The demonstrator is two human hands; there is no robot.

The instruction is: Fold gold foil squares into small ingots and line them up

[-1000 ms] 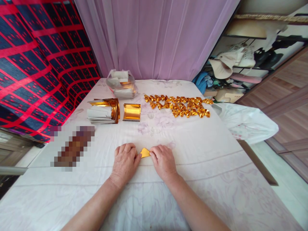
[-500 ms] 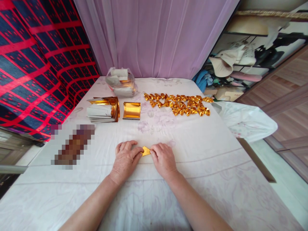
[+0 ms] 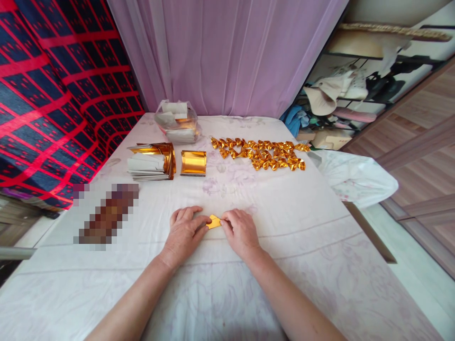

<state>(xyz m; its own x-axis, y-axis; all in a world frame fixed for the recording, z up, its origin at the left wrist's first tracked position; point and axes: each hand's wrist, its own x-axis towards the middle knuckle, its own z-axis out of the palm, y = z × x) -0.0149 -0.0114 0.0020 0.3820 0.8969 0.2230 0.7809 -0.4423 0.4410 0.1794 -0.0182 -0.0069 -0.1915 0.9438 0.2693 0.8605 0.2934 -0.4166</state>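
Note:
My left hand [image 3: 185,233] and my right hand [image 3: 241,232] rest on the white cloth-covered table [image 3: 305,246], both pinching a small folded piece of gold foil paper [image 3: 214,221] between their fingertips. Most of the piece is hidden under the fingers. Farther back lies a cluster of several folded gold pieces [image 3: 261,154]. To the back left sit a single gold foil sheet [image 3: 194,163] and a stack of gold and white paper sheets [image 3: 151,162].
A clear plastic bag of paper [image 3: 177,121] stands at the back by the purple curtain [image 3: 227,52]. A blurred patch [image 3: 106,215] lies at the left. A red and blue blanket [image 3: 46,94] hangs left. Cluttered shelves [image 3: 351,94] stand right.
The hands have stayed together on the gold piece, the fingers shifting slightly over it. The view has drifted a little.

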